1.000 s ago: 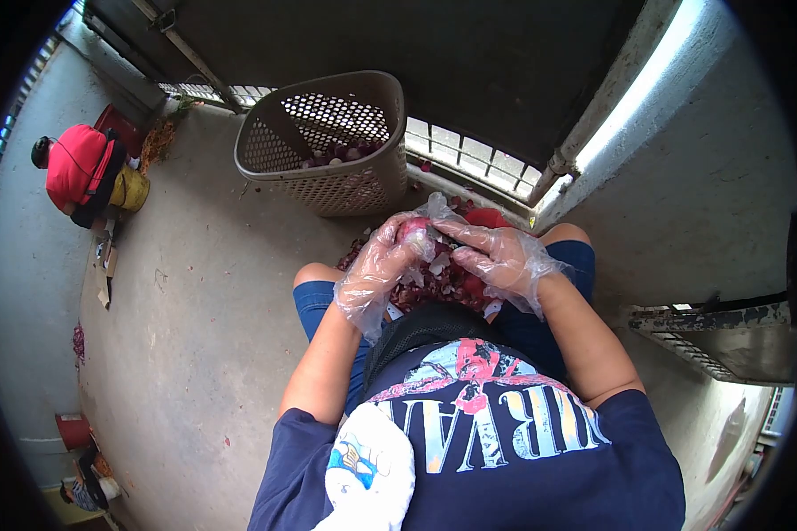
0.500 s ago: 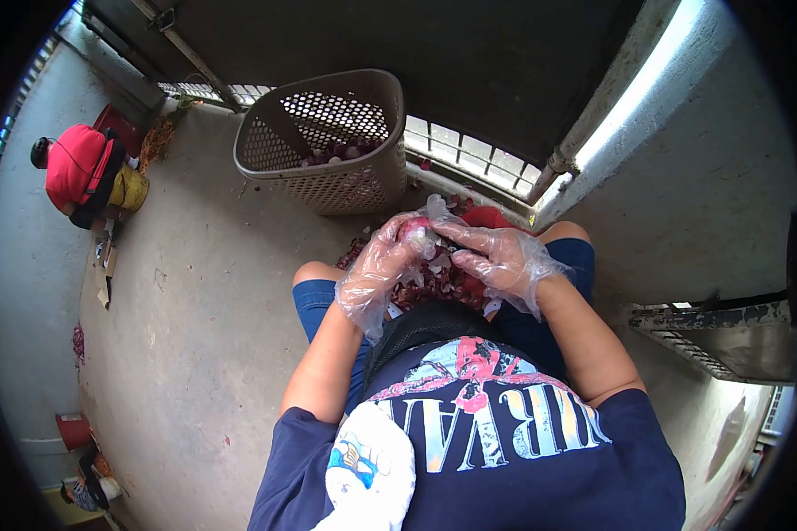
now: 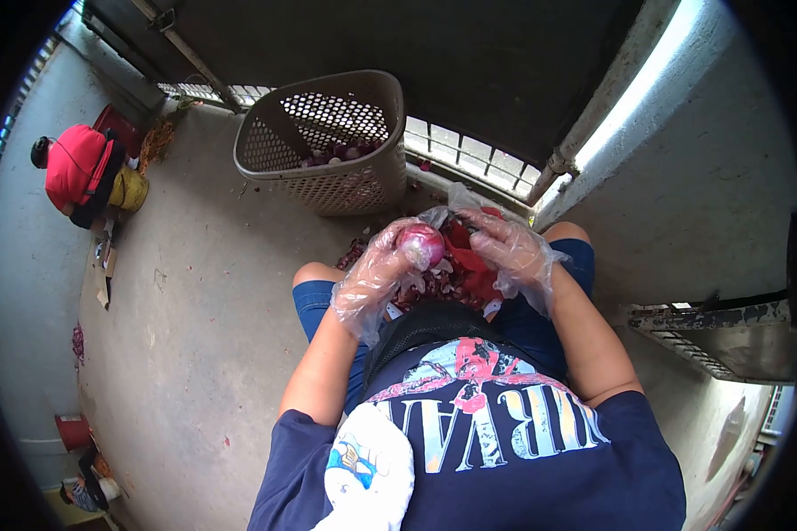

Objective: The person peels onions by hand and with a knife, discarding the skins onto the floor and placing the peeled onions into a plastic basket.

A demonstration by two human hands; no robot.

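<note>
A red onion [image 3: 421, 246] rests in my left hand [image 3: 381, 273], whose gloved fingers curl around its left side and underside. Its purple skin shows, with a paler patch at the lower edge. My right hand [image 3: 512, 250] is just to the right, apart from the onion, with its fingers stretched out and nothing visible in them. Both hands wear loose clear plastic gloves. Beneath them, between my knees, lie dark red onion skins [image 3: 438, 285] and part of a red container [image 3: 480, 281], mostly hidden by the hands.
A brown perforated basket [image 3: 350, 190] with onions [image 3: 341, 152] inside stands ahead to the left, near a barred opening. Another person [image 3: 80, 173] in red sits at the far left by a yellow bucket [image 3: 130, 188]. A red bucket [image 3: 73, 432] is at lower left.
My right hand has moved away from the onion to the right, and more of the onion shows. My left hand has shifted slightly and keeps hold of it.
</note>
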